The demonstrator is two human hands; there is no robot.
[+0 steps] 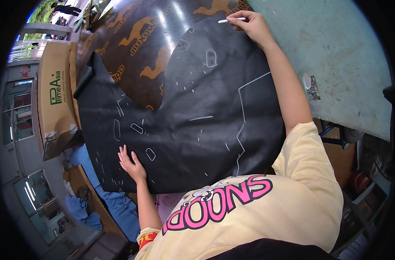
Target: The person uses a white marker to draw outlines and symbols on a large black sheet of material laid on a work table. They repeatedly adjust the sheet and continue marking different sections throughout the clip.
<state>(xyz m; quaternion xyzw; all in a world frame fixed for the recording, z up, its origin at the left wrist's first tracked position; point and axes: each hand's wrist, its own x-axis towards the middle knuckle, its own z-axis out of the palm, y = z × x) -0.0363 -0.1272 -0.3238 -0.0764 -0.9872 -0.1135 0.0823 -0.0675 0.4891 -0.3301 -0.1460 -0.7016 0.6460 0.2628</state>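
A large sheet of black leather [175,143] lies spread before me, its far edge curving in deeply at the middle. Silvery white marks cover it: short dashes, small closed outlines and a long zigzag line down the right side. My left hand [131,164] rests flat on the leather at the left, fingers spread, close to two of the small outlines. At the far right my right hand [249,27] pinches a slim white marking pen [232,20]. The pen points left, over the far part of the leather; whether its tip touches is hard to tell.
Beneath the leather is a brown table board [136,52] with orange printed figures. A pale green tabletop [336,52] adjoins on the right. At the left stands a cardboard box [56,95], with blue cloth [115,208] in another carton below. A red ball-like object [358,182] sits lower right.
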